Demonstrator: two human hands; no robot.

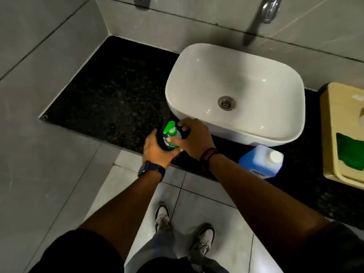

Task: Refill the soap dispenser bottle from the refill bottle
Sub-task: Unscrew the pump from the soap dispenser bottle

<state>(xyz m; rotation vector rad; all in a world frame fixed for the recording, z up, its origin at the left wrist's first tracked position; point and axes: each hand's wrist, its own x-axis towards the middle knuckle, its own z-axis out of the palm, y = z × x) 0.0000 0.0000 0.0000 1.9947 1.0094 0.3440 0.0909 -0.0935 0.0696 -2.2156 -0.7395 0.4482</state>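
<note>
The soap dispenser bottle (169, 134) is dark with a green pump head and stands on the black counter near its front edge, just left of the basin. My left hand (157, 149) wraps around the bottle's body from the left. My right hand (192, 135) grips the collar below the green pump from the right. The blue refill bottle (260, 161) with a white cap stands untouched at the counter's front edge, to the right of my right wrist.
A white basin (236, 56) sits on the black granite counter (110, 91), with a wall tap (270, 9) above it. A beige box (342, 134) with green contents stands at the right. Grey tiled walls close the left side and back.
</note>
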